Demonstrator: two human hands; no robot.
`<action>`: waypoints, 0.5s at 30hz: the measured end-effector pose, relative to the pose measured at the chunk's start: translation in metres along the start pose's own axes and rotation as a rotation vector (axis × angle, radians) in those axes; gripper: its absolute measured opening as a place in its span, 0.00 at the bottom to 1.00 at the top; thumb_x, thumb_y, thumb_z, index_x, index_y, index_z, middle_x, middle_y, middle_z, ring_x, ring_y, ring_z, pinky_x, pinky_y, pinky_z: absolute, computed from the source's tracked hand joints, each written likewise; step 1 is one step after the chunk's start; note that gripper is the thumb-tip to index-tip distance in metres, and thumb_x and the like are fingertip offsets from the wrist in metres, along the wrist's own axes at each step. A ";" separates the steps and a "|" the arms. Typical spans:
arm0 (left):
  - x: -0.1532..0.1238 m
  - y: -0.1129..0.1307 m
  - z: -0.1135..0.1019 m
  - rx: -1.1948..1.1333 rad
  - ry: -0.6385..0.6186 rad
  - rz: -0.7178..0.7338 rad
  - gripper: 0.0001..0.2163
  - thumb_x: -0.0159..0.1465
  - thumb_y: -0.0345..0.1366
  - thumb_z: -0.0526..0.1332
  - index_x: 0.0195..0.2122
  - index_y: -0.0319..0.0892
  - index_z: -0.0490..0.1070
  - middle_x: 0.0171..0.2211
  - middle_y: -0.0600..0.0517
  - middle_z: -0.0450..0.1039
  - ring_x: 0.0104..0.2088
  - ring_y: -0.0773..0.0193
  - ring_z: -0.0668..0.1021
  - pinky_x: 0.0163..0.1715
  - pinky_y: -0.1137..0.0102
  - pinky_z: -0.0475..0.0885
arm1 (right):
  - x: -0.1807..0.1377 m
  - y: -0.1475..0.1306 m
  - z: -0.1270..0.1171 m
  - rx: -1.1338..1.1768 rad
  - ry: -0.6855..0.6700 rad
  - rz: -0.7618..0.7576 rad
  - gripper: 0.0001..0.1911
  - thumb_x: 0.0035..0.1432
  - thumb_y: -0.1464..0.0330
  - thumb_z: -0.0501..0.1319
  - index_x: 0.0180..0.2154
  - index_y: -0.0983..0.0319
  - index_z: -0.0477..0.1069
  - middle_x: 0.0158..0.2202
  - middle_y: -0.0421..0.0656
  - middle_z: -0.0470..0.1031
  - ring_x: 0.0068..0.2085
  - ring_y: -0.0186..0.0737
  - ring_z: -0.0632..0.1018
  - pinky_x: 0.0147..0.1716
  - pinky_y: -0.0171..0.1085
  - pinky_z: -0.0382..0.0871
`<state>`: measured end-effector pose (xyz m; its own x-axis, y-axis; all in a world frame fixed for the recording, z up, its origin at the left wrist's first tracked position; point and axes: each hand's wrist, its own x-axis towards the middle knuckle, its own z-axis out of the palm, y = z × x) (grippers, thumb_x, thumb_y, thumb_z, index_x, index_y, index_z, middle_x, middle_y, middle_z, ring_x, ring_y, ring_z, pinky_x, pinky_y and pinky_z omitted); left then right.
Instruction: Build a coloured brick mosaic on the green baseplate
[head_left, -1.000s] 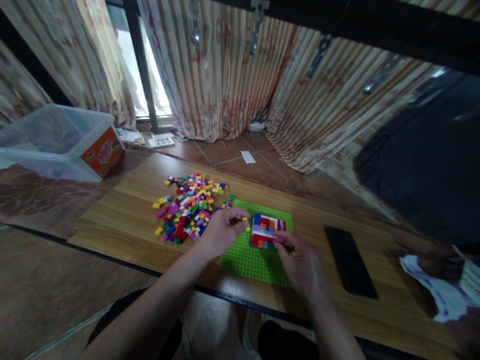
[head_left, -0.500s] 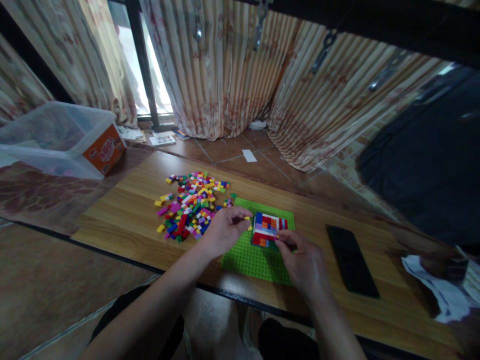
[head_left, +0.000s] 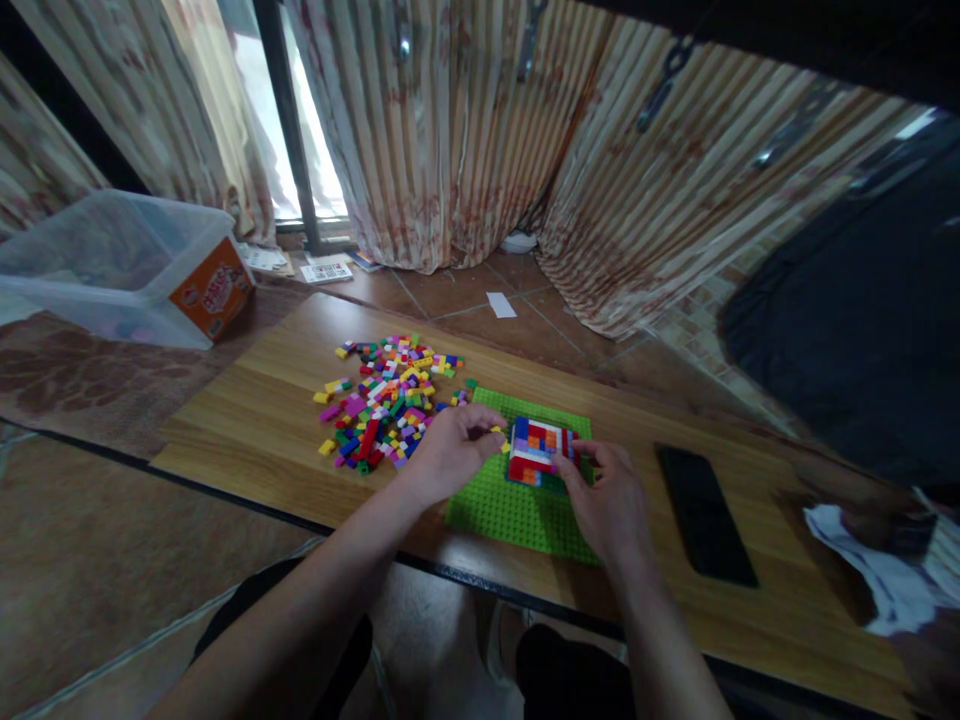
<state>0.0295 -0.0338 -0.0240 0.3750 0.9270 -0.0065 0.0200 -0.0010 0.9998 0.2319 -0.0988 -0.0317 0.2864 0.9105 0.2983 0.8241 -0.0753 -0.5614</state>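
Observation:
On a green baseplate sits a flat block of toy building bricks, with red, white, blue, purple and orange pieces on top. My left hand is at the block's left side, thumb and forefinger pinched around small yellow bricks. My right hand grips the block's right side, with the thumb on its top and the forefinger at the far right edge. Whether a loose brick lies under those fingers is hidden.
A heap of loose coloured bricks spreads over the wooden table left of the baseplate. A black phone lies to the right, near a white cloth. A clear plastic bin stands at far left.
My right hand has shifted up along the block, its forefinger now at the far right edge. My left hand keeps its pinch on the yellow bricks. The view has moved slightly.

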 end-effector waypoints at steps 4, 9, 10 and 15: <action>0.000 0.002 0.000 0.033 -0.004 -0.004 0.03 0.54 0.32 0.64 0.30 0.39 0.73 0.25 0.55 0.72 0.25 0.69 0.71 0.27 0.73 0.64 | -0.002 0.002 0.003 0.007 -0.030 0.019 0.21 0.58 0.53 0.58 0.44 0.62 0.71 0.43 0.50 0.72 0.43 0.49 0.73 0.46 0.48 0.66; -0.002 0.004 0.000 0.078 -0.086 0.008 0.01 0.54 0.30 0.63 0.27 0.38 0.72 0.22 0.57 0.68 0.23 0.71 0.68 0.24 0.75 0.61 | -0.004 0.001 0.007 0.007 -0.040 0.002 0.21 0.60 0.53 0.56 0.46 0.62 0.68 0.45 0.52 0.72 0.46 0.51 0.72 0.48 0.50 0.65; -0.003 0.004 0.000 0.085 -0.101 0.009 0.01 0.53 0.30 0.63 0.27 0.38 0.72 0.21 0.57 0.67 0.23 0.71 0.67 0.24 0.75 0.60 | -0.005 0.001 0.008 0.009 -0.041 0.000 0.21 0.60 0.53 0.56 0.47 0.62 0.68 0.46 0.52 0.72 0.47 0.51 0.72 0.48 0.50 0.65; -0.006 0.005 0.002 0.073 -0.146 -0.016 0.02 0.53 0.30 0.64 0.28 0.38 0.73 0.21 0.57 0.67 0.21 0.73 0.66 0.22 0.77 0.59 | -0.009 -0.001 0.011 -0.009 -0.049 0.010 0.23 0.62 0.54 0.54 0.50 0.62 0.68 0.48 0.55 0.71 0.48 0.52 0.72 0.48 0.51 0.66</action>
<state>0.0290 -0.0398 -0.0193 0.5048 0.8627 -0.0307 0.0927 -0.0188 0.9955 0.2238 -0.1025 -0.0423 0.2709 0.9284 0.2543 0.8254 -0.0882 -0.5576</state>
